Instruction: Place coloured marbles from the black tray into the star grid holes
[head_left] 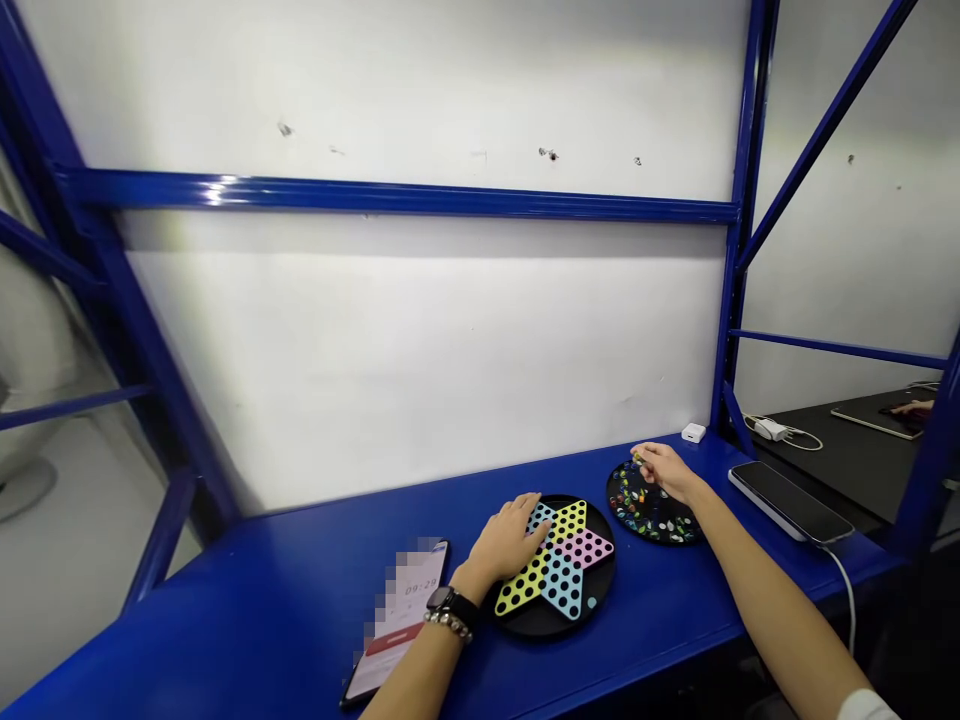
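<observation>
A round black Chinese checkers board (564,575) with a star of yellow, pink and blue holes lies on the blue shelf (262,590). My left hand (510,540) rests flat on its left side, fingers spread. A watch and a bead bracelet sit on that wrist. To the right is a black round tray (645,510) filled with several coloured marbles. My right hand (664,468) hovers over the tray's far edge with its fingers pinched on a small marble.
A phone (397,625) with a lit screen lies left of the board. Another phone (787,500) with a cable lies at the right, and a white charger (693,432) sits by the wall. Blue rack posts frame the shelf. Another person's hand (913,408) shows far right.
</observation>
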